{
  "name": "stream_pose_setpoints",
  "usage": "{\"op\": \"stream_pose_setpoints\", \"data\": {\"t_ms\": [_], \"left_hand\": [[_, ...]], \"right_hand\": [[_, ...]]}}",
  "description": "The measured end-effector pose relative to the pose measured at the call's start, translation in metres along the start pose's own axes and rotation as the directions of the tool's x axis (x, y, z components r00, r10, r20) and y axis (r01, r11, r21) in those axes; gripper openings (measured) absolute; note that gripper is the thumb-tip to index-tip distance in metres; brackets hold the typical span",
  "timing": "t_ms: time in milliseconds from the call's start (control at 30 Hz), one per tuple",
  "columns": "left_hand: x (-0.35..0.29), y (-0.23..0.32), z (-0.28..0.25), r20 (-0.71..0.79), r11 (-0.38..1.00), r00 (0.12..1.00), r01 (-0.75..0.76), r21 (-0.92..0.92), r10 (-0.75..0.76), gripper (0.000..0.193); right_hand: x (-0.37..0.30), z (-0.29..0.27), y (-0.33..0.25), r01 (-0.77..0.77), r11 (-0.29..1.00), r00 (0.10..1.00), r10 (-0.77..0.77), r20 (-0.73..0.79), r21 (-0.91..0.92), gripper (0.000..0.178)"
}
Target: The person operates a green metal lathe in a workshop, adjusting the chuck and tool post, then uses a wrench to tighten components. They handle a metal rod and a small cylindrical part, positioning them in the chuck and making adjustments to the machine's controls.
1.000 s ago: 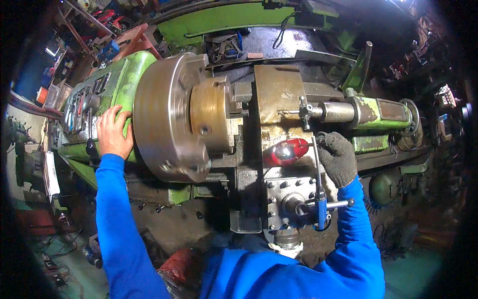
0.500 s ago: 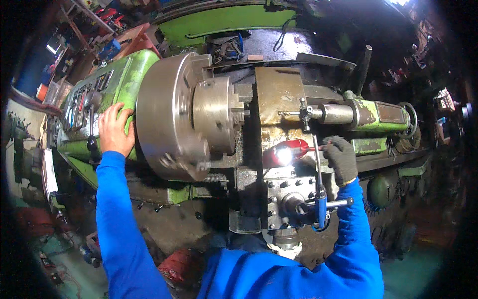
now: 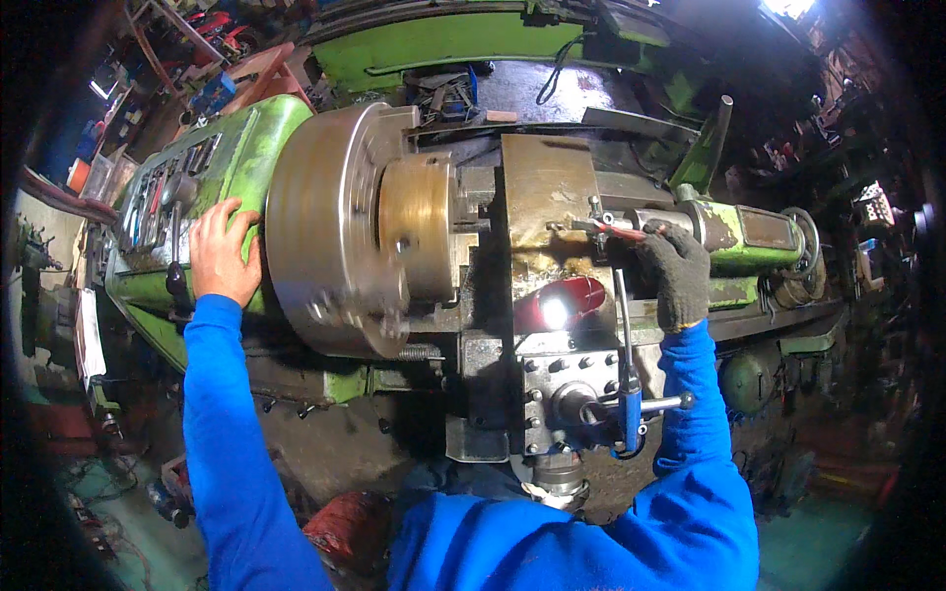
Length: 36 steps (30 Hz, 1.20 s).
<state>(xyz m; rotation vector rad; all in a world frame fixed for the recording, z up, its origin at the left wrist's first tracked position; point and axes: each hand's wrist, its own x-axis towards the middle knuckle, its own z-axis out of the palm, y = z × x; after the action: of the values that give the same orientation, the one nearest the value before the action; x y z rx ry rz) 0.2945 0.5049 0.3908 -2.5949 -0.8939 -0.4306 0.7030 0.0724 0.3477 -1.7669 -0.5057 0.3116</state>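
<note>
My bare left hand (image 3: 225, 254) lies with its fingers spread on the green headstock (image 3: 271, 133) of a lathe, beside a lever with a dark knob (image 3: 175, 276). Close to its right is the big steel chuck (image 3: 320, 217), blurred as if spinning, with a smaller round chuck (image 3: 419, 212) in front. My gloved right hand (image 3: 675, 271) is closed around a thin red stick-like tool (image 3: 623, 232). The tool's tip reaches the clamp-like holder (image 3: 597, 225) at the tailstock quill; whether they touch, I cannot tell.
A lit red work lamp (image 3: 572, 300) rests just beyond the square tool post (image 3: 572, 394), which carries a blue-handled lever (image 3: 631, 404). The green tailstock (image 3: 754, 236) stands at the right. Several hand tools (image 3: 158, 202) lie on top of the headstock.
My right hand has moved away from me, from beside the lamp to the tailstock quill, carrying the red tool. My left hand has stayed on the headstock.
</note>
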Motion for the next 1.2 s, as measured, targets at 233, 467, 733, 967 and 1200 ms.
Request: {"op": "stream_pose_setpoints", "data": {"t_ms": [233,467,733,967,1200], "left_hand": [[-0.001,-0.002,0.002,-0.020,1.000,1.000,-0.013,0.001,0.013,0.033],[-0.001,-0.004,0.004,-0.024,1.000,1.000,-0.013,0.002,0.013,0.033],[-0.001,-0.003,0.002,-0.028,1.000,1.000,-0.011,-0.007,0.010,0.032],[-0.001,0.000,-0.003,-0.017,1.000,1.000,-0.004,-0.004,0.004,0.033],[0.002,0.000,0.003,-0.011,1.000,1.000,-0.016,-0.005,0.016,0.033]], "right_hand": [[0.013,0.027,0.001,0.252,0.937,0.967,-0.238,0.086,-0.242,0.022],[0.012,0.039,-0.010,0.384,0.849,0.922,-0.333,0.195,-0.364,0.024],[0.012,0.024,-0.011,0.434,0.746,0.895,-0.420,0.149,-0.506,0.025],[0.011,0.020,-0.018,0.393,0.760,0.907,-0.413,0.082,-0.518,0.021],[0.022,0.035,-0.033,0.073,0.977,0.978,-0.031,0.206,-0.201,0.027]]}}
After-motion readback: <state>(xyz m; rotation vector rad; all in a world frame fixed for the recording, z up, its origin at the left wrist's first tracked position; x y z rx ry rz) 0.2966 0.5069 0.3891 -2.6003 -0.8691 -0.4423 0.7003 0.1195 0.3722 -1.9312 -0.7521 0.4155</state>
